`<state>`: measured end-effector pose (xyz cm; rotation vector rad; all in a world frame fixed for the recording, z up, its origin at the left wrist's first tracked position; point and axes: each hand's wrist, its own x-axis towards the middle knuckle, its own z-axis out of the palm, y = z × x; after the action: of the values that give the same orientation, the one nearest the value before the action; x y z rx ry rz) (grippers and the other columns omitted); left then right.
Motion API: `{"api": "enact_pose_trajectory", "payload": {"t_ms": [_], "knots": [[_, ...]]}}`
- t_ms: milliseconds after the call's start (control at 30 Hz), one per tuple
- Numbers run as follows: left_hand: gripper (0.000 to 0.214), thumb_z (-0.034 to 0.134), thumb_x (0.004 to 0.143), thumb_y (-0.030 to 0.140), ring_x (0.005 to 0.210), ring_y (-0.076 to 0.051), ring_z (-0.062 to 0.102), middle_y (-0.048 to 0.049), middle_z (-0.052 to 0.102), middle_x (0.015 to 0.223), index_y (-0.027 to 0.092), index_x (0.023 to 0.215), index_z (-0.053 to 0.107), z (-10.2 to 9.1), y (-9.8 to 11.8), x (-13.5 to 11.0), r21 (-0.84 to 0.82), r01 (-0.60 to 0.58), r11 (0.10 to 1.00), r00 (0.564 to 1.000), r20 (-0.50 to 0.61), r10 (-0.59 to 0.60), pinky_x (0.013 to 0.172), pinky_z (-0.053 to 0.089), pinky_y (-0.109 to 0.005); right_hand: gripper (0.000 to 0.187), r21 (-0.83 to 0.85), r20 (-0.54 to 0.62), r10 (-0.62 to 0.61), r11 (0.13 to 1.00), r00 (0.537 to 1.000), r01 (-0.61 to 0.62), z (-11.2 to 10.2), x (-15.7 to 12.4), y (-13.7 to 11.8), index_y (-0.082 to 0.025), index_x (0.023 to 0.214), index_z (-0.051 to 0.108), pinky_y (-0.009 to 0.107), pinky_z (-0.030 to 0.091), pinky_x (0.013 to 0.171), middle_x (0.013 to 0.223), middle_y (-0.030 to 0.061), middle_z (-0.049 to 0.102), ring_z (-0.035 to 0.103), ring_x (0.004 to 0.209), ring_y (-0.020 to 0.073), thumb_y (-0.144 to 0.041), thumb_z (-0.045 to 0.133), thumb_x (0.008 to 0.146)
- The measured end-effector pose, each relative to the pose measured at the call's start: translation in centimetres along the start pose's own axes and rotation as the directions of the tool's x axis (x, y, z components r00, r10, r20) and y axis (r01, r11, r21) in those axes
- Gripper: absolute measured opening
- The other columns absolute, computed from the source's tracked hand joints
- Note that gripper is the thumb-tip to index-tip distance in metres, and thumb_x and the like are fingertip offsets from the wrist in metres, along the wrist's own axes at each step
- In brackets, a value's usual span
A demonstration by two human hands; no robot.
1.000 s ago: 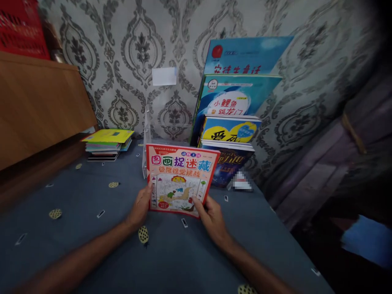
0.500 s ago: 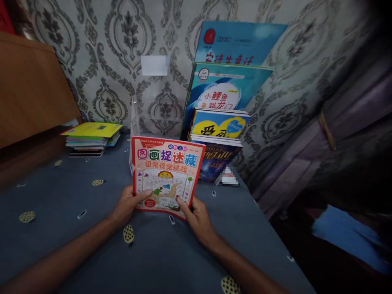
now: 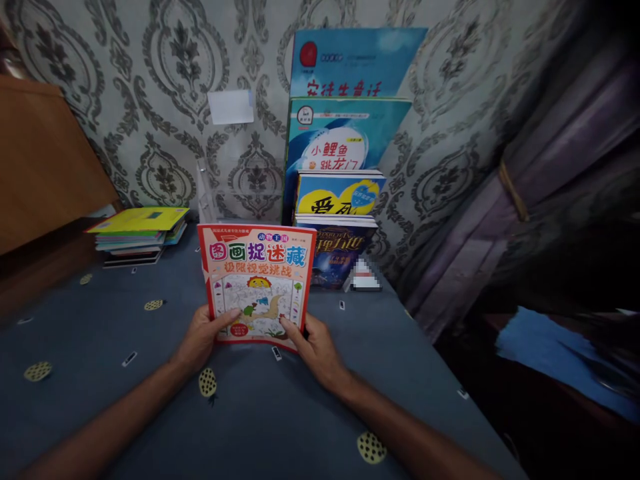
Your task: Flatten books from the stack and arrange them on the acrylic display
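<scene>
A red-bordered children's picture book (image 3: 257, 280) stands nearly upright before me, its cover facing me. My left hand (image 3: 203, 337) grips its lower left edge, thumb on the cover. On the lower right edge my right hand (image 3: 315, 347) is closed the same way. The fingers behind the book are hidden. Just beyond it is a clear stepped book rack (image 3: 207, 193), partly covered by the book. Its right side bears a dark blue book (image 3: 340, 257), a yellow and blue book (image 3: 345, 193), a teal book (image 3: 340, 140) and a taller blue book (image 3: 357, 60), rising toward the back.
A stack of thin books (image 3: 135, 233) with a yellow one on top lies at the back left, near a wooden panel (image 3: 47, 147). Patterned wallpaper (image 3: 175, 87) is behind. A tied curtain (image 3: 470, 247) hangs beyond the right edge of the dark blue tablecloth (image 3: 150, 413).
The view has turned a little to the right, so most things sit further left in it. Both hands keep their hold on the picture book, which stands slightly straighter.
</scene>
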<state>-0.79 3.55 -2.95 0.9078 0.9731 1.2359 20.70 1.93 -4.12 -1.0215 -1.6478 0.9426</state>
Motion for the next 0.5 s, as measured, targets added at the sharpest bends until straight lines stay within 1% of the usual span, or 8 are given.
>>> {"api": "enact_pose_trajectory", "payload": {"t_ms": [200,367,500], "knots": [[0.053,0.089,0.06,0.04,0.092,-0.033,0.074,-0.0146,0.077,0.102,0.01,0.102,0.075,0.1,0.13,-0.21,-0.003,0.0,1.0,1.0,-0.014,0.0,0.088,0.06,-0.047,0.038,-0.009,0.009,0.026,1.0,1.0,-0.026,-0.02,-0.02,-0.1,-0.015,0.097,0.068,0.036,0.056,0.078,0.09,0.0082,0.074,0.069,0.087,0.0241,-0.047,0.05,0.095],[0.057,0.089,0.059,0.04,0.094,-0.034,0.074,-0.0142,0.077,0.102,0.01,0.105,0.074,0.34,0.31,-0.32,-0.008,-0.002,1.0,1.0,-0.031,0.001,0.088,0.06,-0.048,0.037,0.004,0.008,0.013,1.0,1.0,-0.013,-0.02,0.0,-0.03,-0.016,0.102,0.068,0.035,0.056,0.079,0.095,0.0075,0.074,0.069,0.09,0.0242,-0.047,0.05,0.094],[0.06,0.089,0.059,0.039,0.096,-0.034,0.073,-0.0148,0.076,0.104,0.01,0.109,0.072,0.53,0.39,-0.42,-0.007,-0.004,1.0,0.999,-0.033,0.003,0.088,0.06,-0.047,0.037,-0.016,0.005,0.014,1.0,1.0,-0.013,-0.01,-0.05,0.11,-0.016,0.101,0.069,0.035,0.056,0.08,0.091,0.007,0.074,0.069,0.089,0.0242,-0.048,0.05,0.094]]}}
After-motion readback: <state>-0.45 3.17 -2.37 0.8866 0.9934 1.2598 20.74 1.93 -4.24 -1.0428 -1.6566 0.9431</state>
